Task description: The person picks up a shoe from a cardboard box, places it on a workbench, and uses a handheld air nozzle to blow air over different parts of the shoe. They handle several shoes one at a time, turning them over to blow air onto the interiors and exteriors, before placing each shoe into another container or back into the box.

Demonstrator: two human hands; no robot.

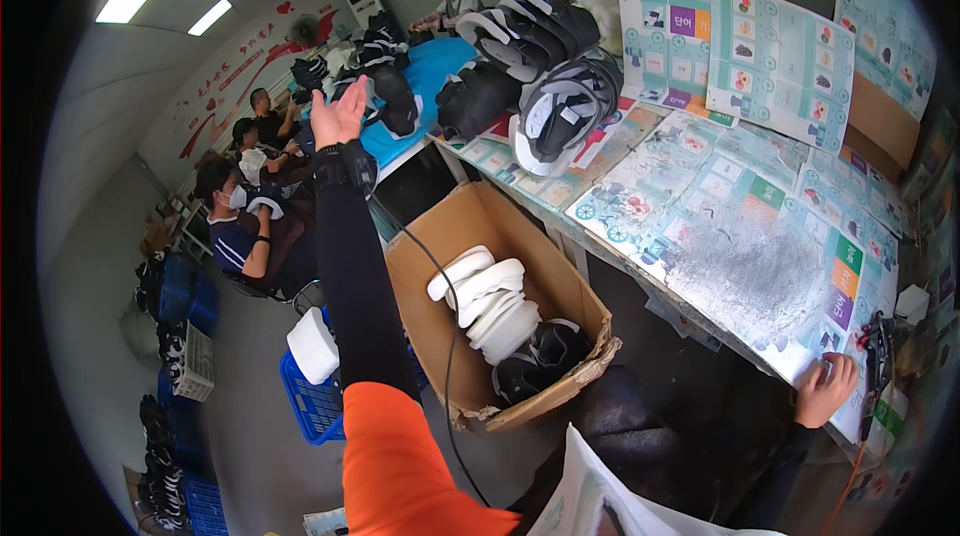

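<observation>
My left arm stretches far forward, and my left hand [340, 118] is open in the air, palm up with the fingers apart and nothing in it. It is nearest to the dark shoes [392, 101] on the blue table covering. My right hand [828, 391] rests at the near right edge of the worktable [720, 226], its fingers loosely bent and nothing seen in them. Just beside it lies a slim black and red tool [877, 366] with an orange cord. Between my arms stands an open cardboard box [440, 226] with white shoe soles [490, 301] and dark shoe parts [545, 356].
Grey and black shoes [565, 116] are piled at the table's far end. Printed boards [780, 56] lean along the back. A dark cable [425, 251] hangs across the box. A blue basket [310, 401] stands left of my arm. Several people [240, 226] sit working beyond.
</observation>
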